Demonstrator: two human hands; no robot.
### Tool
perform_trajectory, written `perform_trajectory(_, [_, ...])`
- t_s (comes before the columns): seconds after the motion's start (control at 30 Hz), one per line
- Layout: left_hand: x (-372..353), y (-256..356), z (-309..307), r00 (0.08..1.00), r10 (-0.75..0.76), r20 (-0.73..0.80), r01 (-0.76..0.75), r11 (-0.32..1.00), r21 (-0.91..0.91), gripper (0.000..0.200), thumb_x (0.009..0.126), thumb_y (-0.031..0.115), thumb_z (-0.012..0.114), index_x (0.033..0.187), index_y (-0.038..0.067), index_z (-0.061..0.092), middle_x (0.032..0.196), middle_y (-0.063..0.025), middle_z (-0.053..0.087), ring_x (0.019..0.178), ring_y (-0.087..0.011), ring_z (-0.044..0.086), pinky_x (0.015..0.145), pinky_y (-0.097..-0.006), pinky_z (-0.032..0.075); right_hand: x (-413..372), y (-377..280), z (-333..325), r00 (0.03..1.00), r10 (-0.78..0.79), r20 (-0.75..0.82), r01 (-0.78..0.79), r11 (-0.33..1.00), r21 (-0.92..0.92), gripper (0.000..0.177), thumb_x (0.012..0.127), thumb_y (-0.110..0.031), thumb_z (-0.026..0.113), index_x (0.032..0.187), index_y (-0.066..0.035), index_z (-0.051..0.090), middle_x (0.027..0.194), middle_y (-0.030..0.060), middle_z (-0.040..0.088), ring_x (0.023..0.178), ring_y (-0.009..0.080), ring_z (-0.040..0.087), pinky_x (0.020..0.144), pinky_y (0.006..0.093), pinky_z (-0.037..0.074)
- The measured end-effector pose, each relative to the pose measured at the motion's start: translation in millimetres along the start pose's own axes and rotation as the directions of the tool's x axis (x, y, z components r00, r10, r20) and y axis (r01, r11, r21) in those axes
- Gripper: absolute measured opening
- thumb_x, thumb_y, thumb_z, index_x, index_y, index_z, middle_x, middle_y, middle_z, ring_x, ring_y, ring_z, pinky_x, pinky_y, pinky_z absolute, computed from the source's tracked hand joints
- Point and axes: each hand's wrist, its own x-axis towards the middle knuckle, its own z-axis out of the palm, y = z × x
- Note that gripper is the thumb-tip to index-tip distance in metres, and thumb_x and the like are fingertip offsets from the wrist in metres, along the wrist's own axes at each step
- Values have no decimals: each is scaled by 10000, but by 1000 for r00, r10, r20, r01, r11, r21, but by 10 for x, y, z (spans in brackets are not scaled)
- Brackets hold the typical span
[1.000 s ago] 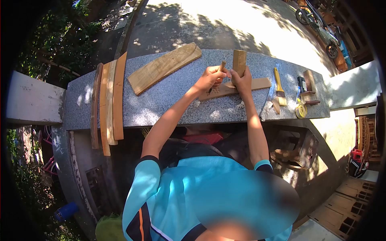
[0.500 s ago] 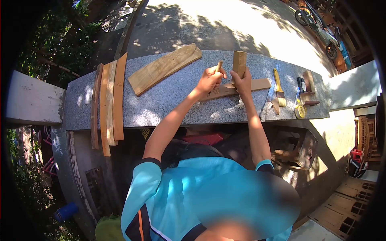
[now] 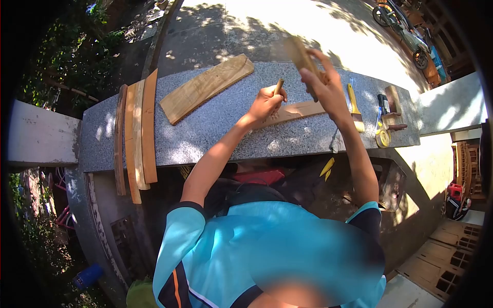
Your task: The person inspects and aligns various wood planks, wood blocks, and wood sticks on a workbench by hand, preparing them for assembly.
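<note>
My left hand [image 3: 267, 104] is closed around a wooden-handled tool [image 3: 279, 86], whose handle end sticks up; its lower part is hidden by the fingers. Under that hand a narrow wooden strip [image 3: 300, 111] lies on the speckled grey tabletop [image 3: 205, 134]. Raised to the right, my right hand [image 3: 328, 91] grips a wooden block [image 3: 302, 59], which is tilted and blurred at its upper end, apart from the tool handle. A wide wooden board [image 3: 205, 90] lies to the left of both hands.
Several long wooden strips [image 3: 149, 128] overhang the front edge at left. At right lie a yellow-handled brush [image 3: 354, 105], a yellow tape roll [image 3: 382, 137] and a wooden tool [image 3: 394, 105]. Parked beyond the table is a motorcycle [image 3: 405, 35].
My right hand has lifted the wooden block up and to the right, tilting it. Something yellow now shows below the table's front edge. My left hand has hardly moved.
</note>
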Motion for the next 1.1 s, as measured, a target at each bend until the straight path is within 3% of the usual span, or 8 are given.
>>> perform_trajectory(0.27, [99,10,-24,999,-45,10,45,999,-1,119,828,103,438,775,36,520,493,32,414,399,-35,359,376,-204,303,293,258,-107,988,76,-131,-76,997,2,504,823,-363,547,1242,-88,491,675,33,560,563,62,488,442,209,363])
perform_trajectory(0.37, [134,-48,-33,999,-47,17,47,999,15,129,820,109,423,797,27,521,500,24,404,398,-40,356,364,-208,301,343,118,-253,840,388,379,-345,922,-177,488,855,-308,536,1291,-112,435,707,18,564,520,32,435,418,178,345])
perform_trajectory(0.43, [149,-78,-58,998,-64,7,64,998,15,136,824,124,431,799,28,524,507,26,409,395,-39,359,359,-207,297,431,230,-303,971,224,-81,-192,938,290,469,861,-285,523,1282,-95,445,685,13,560,509,20,425,407,163,301])
perform_trajectory(0.63, [195,-166,-63,999,-52,9,52,996,67,143,843,147,441,811,39,529,521,33,412,394,-38,365,353,-206,297,411,312,-273,817,445,366,-417,895,-159,481,859,-274,522,1291,-86,426,659,15,551,508,27,439,379,165,294])
perform_trajectory(0.77, [203,-158,-66,996,-84,-8,84,992,97,135,855,114,416,813,36,518,502,27,427,380,-48,374,359,-217,305,536,606,-90,808,161,-567,49,940,338,441,852,-280,544,1257,-119,473,674,12,557,526,30,454,397,165,310])
perform_trajectory(0.9, [200,-145,-76,987,-158,17,155,982,106,135,861,111,403,848,29,510,505,16,428,382,-60,386,364,-224,320,452,618,-280,836,381,395,-411,912,-10,442,855,-271,548,1258,-107,469,657,-8,519,509,32,434,397,162,304])
perform_trajectory(1.03, [190,-146,-58,986,-169,-6,169,980,107,137,871,120,399,867,28,501,512,25,407,380,-57,363,362,-223,311,440,746,-80,788,319,-527,-41,881,471,441,856,-260,550,1259,-99,470,691,6,552,524,33,458,387,167,309])
perform_trajectory(1.1, [199,-110,-65,976,-219,-10,219,974,52,138,878,127,398,878,31,496,515,40,377,380,-51,323,357,-221,289,318,987,-27,944,172,-280,-90,955,284,427,867,-258,533,1257,-96,469,701,20,568,512,41,460,397,183,327])
